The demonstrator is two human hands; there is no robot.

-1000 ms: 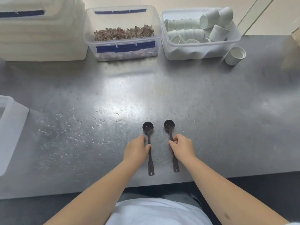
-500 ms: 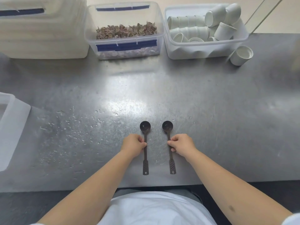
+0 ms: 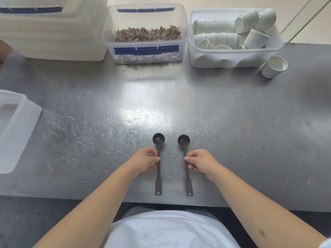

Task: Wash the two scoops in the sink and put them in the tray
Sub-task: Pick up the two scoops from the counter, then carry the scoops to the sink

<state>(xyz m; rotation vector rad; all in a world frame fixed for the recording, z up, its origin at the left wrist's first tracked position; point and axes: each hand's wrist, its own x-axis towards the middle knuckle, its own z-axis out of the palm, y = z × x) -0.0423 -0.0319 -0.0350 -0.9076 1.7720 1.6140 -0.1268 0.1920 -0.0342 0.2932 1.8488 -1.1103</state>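
Two dark long-handled scoops lie side by side on the steel counter, bowls pointing away from me. My left hand (image 3: 146,161) pinches the handle of the left scoop (image 3: 158,139) at its middle. My right hand (image 3: 200,160) pinches the handle of the right scoop (image 3: 183,140) the same way. Both scoops rest flat on the counter near its front edge. A white tray (image 3: 19,126) sits at the left edge of the view. No sink is in view.
Along the back stand a white lidded box (image 3: 52,31), a clear tub of dried flowers (image 3: 146,51) and a clear tub of white cups (image 3: 232,56). One white cup (image 3: 274,67) stands beside it. Water drops (image 3: 80,136) dot the counter's left part.
Both hands have closed their fingers on the scoop handles. The scoops were straightened so they lie parallel. The camera view shifted slightly.
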